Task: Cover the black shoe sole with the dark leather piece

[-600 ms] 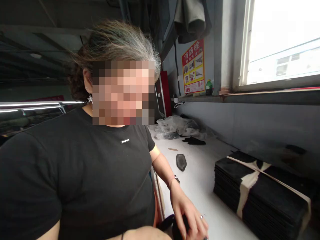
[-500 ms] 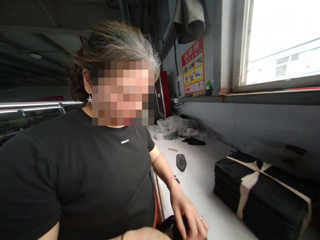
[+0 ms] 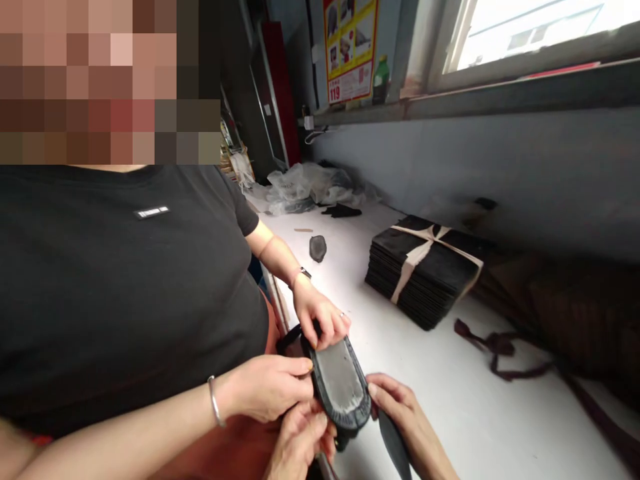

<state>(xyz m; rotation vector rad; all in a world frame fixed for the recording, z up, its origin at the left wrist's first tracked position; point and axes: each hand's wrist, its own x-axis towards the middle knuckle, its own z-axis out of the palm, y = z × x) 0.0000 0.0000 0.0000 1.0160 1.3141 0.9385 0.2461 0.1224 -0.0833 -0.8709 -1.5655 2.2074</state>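
Note:
A black shoe part (image 3: 340,387) with a grey glossy inner face is held over the edge of the white table (image 3: 450,380). My left hand (image 3: 300,440) curls under its near end. On its right edge rests my right hand (image 3: 405,413), fingers pinched, with a black strip (image 3: 395,443) beneath it. A co-worker in a black T-shirt stands close at the left. That person's hand with a watch (image 3: 320,317) presses on the part's far end. Their other hand, with a bracelet (image 3: 265,387), grips its left side.
A bundle of black sheets tied with a beige band (image 3: 425,267) lies on the table by the wall. A dark ribbon (image 3: 495,347) trails to its right. Farther back are a small dark piece (image 3: 317,248), crumpled plastic bags (image 3: 305,187) and a green bottle (image 3: 381,77) on the sill.
The view has dropped from the co-worker's upper body to the table edge. My two hands and the shoe part, out of view before, now show, with all hands on the part.

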